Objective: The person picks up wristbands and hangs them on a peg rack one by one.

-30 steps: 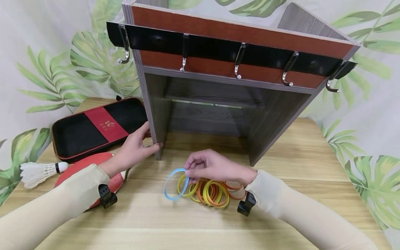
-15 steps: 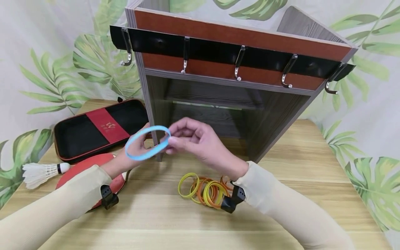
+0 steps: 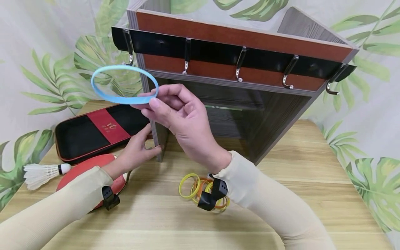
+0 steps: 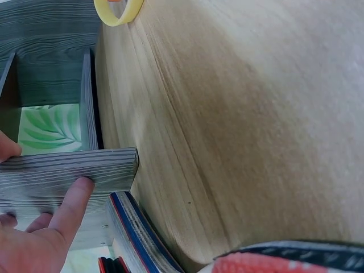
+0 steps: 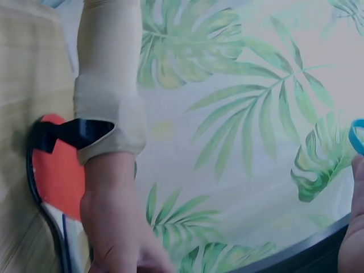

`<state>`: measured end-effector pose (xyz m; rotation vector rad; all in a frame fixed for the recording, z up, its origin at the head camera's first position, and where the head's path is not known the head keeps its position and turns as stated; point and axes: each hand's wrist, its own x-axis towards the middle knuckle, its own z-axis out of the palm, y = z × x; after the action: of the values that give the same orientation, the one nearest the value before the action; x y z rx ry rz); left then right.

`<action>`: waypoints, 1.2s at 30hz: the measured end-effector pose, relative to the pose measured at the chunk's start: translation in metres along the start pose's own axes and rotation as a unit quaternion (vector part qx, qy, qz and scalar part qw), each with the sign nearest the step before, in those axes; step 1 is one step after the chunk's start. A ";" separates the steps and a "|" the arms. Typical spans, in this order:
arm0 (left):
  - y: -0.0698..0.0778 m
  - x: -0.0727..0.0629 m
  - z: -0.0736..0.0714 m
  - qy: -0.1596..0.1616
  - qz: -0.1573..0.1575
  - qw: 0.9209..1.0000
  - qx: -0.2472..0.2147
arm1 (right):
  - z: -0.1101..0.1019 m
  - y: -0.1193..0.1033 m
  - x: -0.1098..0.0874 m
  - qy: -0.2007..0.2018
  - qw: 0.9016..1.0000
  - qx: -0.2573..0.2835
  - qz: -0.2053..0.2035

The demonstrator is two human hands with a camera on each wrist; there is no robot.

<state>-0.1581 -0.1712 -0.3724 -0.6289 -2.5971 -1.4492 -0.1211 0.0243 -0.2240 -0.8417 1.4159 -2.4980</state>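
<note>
The right hand (image 3: 190,125) pinches a light-blue ring (image 3: 125,100); the left hand (image 3: 132,152) grips a grey wood-grain cabinet (image 3: 275,118) right of a black, red-banded case (image 3: 78,135).

The right-hand tabletop (image 3: 312,180) leaves room, but hooks (image 3: 240,63) (five, jutting) obstruct the rack (image 3: 215,69).

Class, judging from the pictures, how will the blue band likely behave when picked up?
The blue band is probably springy, not limp: pinched at one side by the right hand, its loop stands open. It looks light, being just a thin strip.
</note>
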 end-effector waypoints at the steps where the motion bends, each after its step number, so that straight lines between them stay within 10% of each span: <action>1: 0.000 0.000 0.000 0.001 0.001 1.000 0.000 | 0.002 0.000 0.001 0.010 1.000 0.003 -0.003; 10: 0.000 0.000 0.001 0.013 0.017 1.000 0.011 | 0.010 0.001 0.005 0.065 0.998 -0.002 -0.012; 36: -0.003 0.000 0.002 0.014 0.034 0.999 0.017 | -0.017 0.003 0.002 -0.004 0.991 -0.114 0.072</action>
<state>-0.1593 -0.1709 -0.3763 -0.6790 -2.5475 -1.3809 -0.1325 0.0347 -0.2323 -0.7549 1.7174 -2.2563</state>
